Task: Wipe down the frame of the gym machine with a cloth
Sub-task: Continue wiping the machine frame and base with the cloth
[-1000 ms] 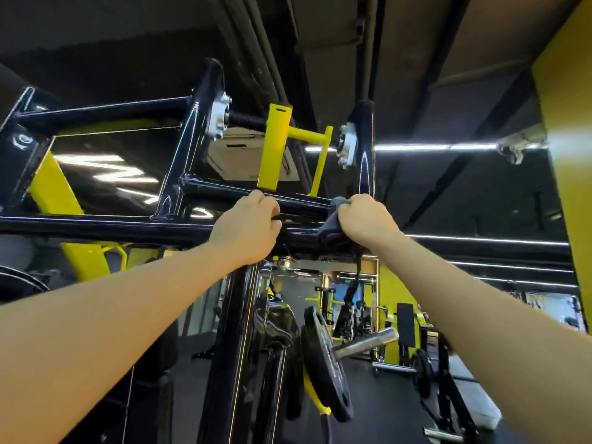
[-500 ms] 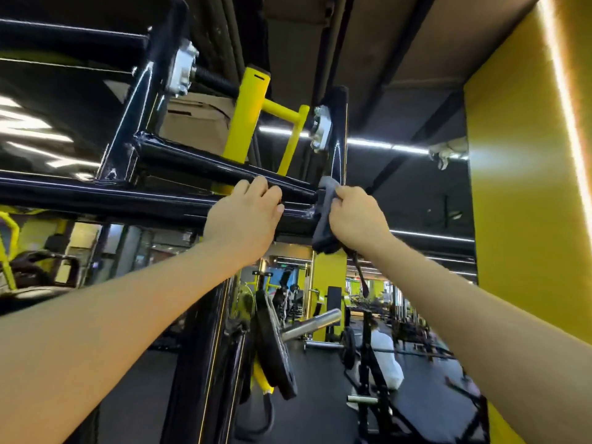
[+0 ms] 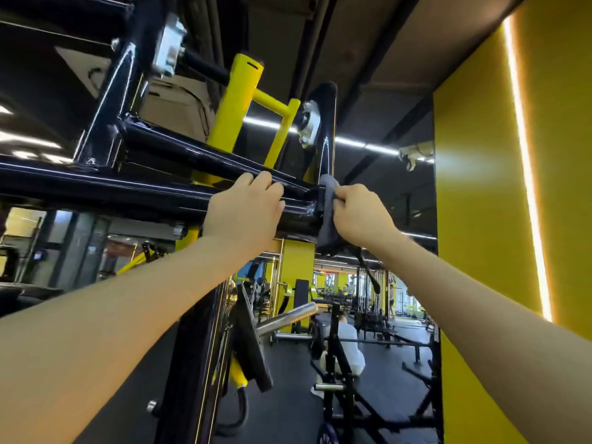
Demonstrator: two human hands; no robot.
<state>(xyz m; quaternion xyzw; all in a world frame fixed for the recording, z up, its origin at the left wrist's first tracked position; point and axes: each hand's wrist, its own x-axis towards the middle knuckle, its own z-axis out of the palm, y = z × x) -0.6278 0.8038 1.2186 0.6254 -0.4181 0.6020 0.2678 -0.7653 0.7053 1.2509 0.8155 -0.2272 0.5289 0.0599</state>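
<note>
Above the bar: the yellow bracket and black upright crowd the black crossbar.
Right: open air as far as the yellow wall.
Below: the weight plate and steel sleeve jut out.

- A yellow wall stands to the right of the right hand, with a bright vertical light strip running down it.
- Above the hands, the dark ceiling carries long white strip lights.
- Below the hands lies a black floor.
- Beyond and below the right hand, a lit hall with more yellow and black gym machines stretches away.
- Lower left of the left hand, glass panels show.
</note>
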